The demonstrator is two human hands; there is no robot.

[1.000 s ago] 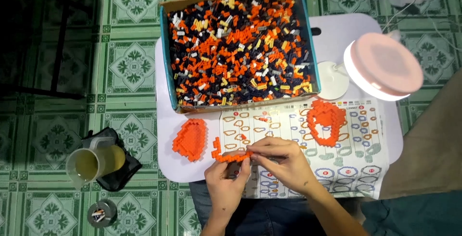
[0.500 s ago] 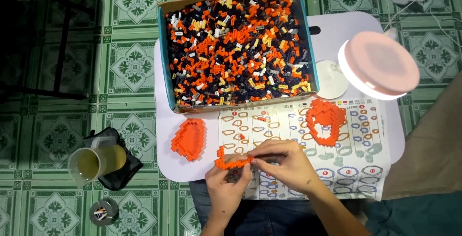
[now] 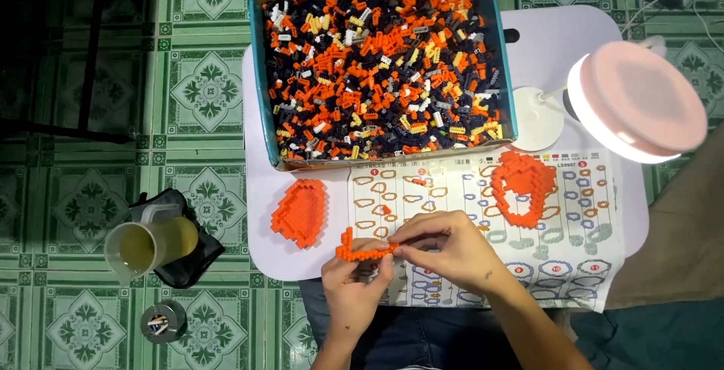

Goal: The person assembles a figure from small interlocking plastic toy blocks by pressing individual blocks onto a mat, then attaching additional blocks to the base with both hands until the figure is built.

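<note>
Both hands pinch the orange brick strip [image 3: 362, 249] at the table's [image 3: 264, 249] 6 o'clock edge. Its long axis runs 9-to-3: left hand [image 3: 354, 287] grips underneath, right hand [image 3: 445, 249] clamps the 3 o'clock end, fingers closed tight.

- The orange brick strip [image 3: 360, 250], low in the frame's centre, is seen as studded, faintly glossy plastic.
- The instruction sheet [image 3: 483, 264] is taken for smooth printed paper.
- The box [image 3: 256, 83] at the top looks like matt cardboard.
- Glazed, patterned tile is shown by the floor [image 3: 204, 91].
</note>
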